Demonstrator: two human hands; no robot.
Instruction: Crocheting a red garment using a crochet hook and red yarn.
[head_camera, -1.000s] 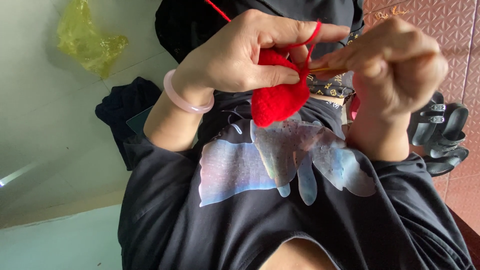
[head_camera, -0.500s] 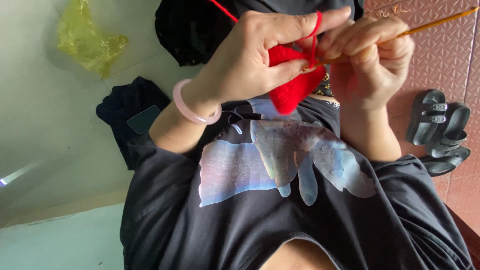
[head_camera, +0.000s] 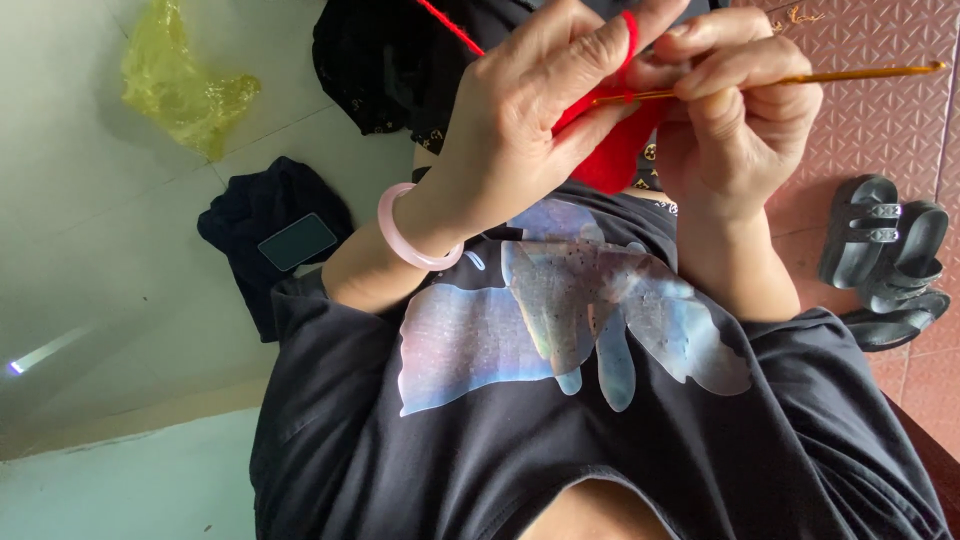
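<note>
My left hand (head_camera: 520, 130), with a pink bracelet (head_camera: 400, 235) on the wrist, pinches a small red crochet piece (head_camera: 620, 160) in front of my chest. A strand of red yarn (head_camera: 450, 22) loops over its index finger and runs off up and to the left. Pressed against it on the right, my right hand (head_camera: 740, 120) grips a thin golden crochet hook (head_camera: 860, 73). The hook's handle points right and its tip is hidden in the red work between my fingers. Below my hands is my black shirt (head_camera: 600, 440) with a pale butterfly print.
A phone (head_camera: 297, 242) lies on a dark cloth (head_camera: 250, 215) on the pale floor at left. A crumpled yellow plastic bag (head_camera: 180, 85) lies farther off, and a black fabric heap (head_camera: 375, 70) sits near the top. Dark sandals (head_camera: 885, 260) rest on the reddish tiles at right.
Both hands have risen toward the top of the view and drawn closer together. The hook's long handle now sticks out to the right of my right hand.
</note>
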